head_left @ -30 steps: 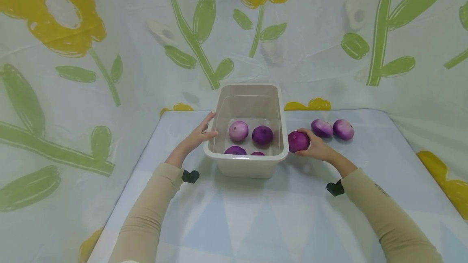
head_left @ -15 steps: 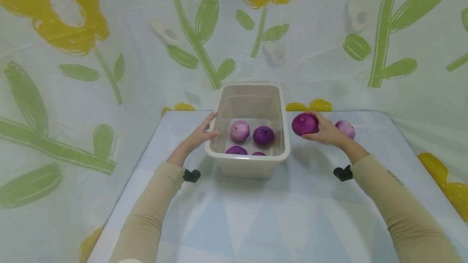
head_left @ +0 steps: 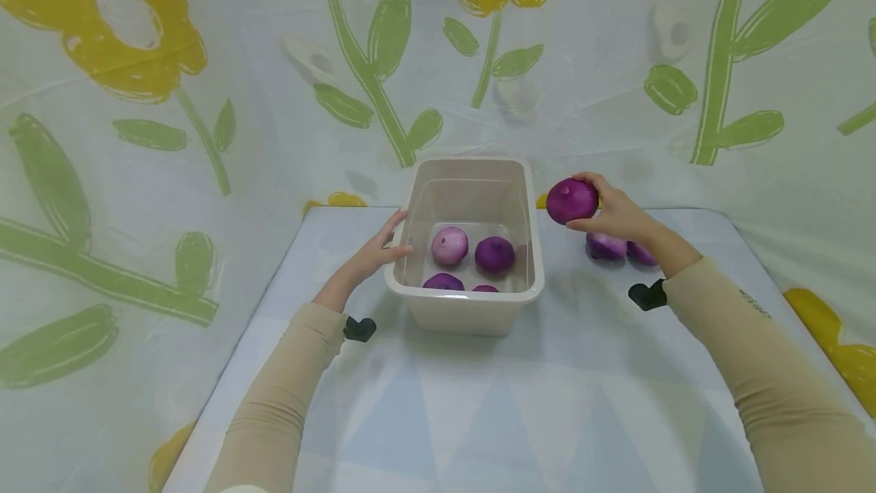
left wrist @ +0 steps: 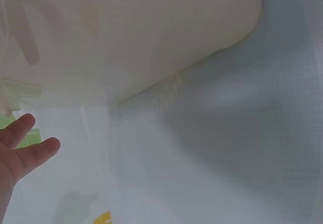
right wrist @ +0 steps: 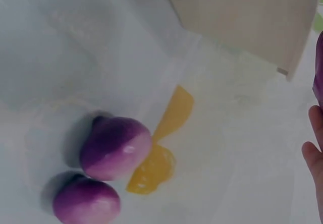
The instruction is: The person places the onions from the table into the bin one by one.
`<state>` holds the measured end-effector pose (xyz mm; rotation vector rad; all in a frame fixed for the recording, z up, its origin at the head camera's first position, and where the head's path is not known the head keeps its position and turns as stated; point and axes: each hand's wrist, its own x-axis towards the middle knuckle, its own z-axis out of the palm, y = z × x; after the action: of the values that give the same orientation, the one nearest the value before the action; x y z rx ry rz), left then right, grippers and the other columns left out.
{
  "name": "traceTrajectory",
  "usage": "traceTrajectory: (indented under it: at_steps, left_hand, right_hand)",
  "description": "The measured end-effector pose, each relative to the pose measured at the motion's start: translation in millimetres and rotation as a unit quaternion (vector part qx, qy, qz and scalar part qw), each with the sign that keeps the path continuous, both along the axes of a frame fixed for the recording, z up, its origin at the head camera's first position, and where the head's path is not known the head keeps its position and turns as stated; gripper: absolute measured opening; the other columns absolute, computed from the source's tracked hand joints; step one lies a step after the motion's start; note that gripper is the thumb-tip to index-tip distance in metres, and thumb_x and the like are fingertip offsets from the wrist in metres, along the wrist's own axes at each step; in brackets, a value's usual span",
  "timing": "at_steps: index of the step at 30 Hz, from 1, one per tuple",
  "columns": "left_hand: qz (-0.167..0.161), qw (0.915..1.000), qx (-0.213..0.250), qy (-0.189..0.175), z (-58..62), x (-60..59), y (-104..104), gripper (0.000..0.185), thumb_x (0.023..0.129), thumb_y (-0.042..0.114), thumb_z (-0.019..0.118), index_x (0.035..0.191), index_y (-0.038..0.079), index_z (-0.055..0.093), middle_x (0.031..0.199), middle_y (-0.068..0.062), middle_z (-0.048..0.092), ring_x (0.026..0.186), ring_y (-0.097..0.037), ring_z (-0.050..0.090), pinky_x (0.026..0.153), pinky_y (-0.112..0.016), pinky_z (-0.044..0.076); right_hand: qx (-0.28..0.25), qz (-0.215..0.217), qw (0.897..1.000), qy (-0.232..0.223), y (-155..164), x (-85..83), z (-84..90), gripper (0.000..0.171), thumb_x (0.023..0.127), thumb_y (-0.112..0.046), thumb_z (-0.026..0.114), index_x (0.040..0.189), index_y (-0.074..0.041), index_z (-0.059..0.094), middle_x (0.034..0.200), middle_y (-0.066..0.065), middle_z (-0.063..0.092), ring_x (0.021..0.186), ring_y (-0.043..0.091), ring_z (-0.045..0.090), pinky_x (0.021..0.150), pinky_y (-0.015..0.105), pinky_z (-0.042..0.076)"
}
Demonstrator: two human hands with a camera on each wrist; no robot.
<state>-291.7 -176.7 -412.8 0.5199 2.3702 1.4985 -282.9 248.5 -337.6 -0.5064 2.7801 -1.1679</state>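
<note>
the right hand (head_left: 619, 213) had a purple onion (head_left: 571, 200) wrapped in its curled fingers and thumb, held up in the air just right of the beige bin (head_left: 472, 303), level with its far rim and not yet over the opening. the left hand (head_left: 372, 253) lay against the bin's left wall, fingers fairly straight and resting on the rim rather than gripping it; the left wrist view showed only two relaxed fingertips (left wrist: 30, 151) beside the pale wall. inside the bin sat four onions already: a pale pink one (head_left: 449, 245), a dark purple one (head_left: 494, 253), and two more (head_left: 443, 281) peeking above the near rim. on the table (head_left: 479, 402), two loose onions (right wrist: 115, 148) sat side by side behind the right forearm, partly hidden in the head view, clear in the right wrist view. the risk looked plain enough: the onion was round and smooth, held from one side, so a loosening grip before it was over the opening could have sent it onto the rim or rolling across the table. a hard drop could have knocked the ones inside about, and the bin, steadied only by a light touch, could have shifted. the right forearm also hung close over the two loose onions and could have nudged them toward the table edge.
</note>
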Motion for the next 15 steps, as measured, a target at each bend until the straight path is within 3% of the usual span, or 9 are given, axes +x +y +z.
traceTrajectory:
  at_steps: [8, 11, 15]
  left_hand:
    - [-0.004, 1.0000, 0.004, -0.001, 1.6, 0.5, 0.4, 0.074, 0.087, 0.029, 0.053, 0.148, 0.027, 0.010, 0.155, -0.002, 0.002, 0.139, -0.036, 0.009, 0.107, -0.059, 0.016]
    - [-0.007, 0.9999, 0.006, -0.005, 4.7, 1.8, 1.0, 0.075, 0.087, 0.029, 0.053, 0.148, 0.025, 0.009, 0.155, -0.003, 0.001, 0.139, -0.036, 0.008, 0.107, -0.058, 0.016]
    - [-0.016, 0.9996, 0.020, -0.015, 15.4, 9.2, 3.0, 0.086, 0.084, 0.041, 0.059, 0.148, 0.018, 0.007, 0.154, -0.010, 0.001, 0.138, -0.040, 0.008, 0.107, -0.059, 0.016]
  right_hand:
    - [-0.002, 0.018, 1.000, 0.021, -8.8, -15.9, 21.5, 0.076, 0.078, -0.014, 0.071, 0.137, -0.006, 0.023, 0.133, 0.024, 0.037, 0.118, 0.040, 0.041, 0.097, 0.056, 0.036]
    - [0.000, 0.022, 0.999, 0.029, -15.9, -20.6, 30.4, 0.076, 0.078, -0.014, 0.071, 0.137, -0.006, 0.023, 0.133, 0.024, 0.037, 0.118, 0.040, 0.041, 0.097, 0.056, 0.037]
    - [0.003, 0.032, 0.999, 0.024, -29.1, -25.9, 42.9, 0.078, 0.077, -0.015, 0.071, 0.137, -0.006, 0.023, 0.135, 0.021, 0.035, 0.119, 0.039, 0.039, 0.096, 0.056, 0.038]
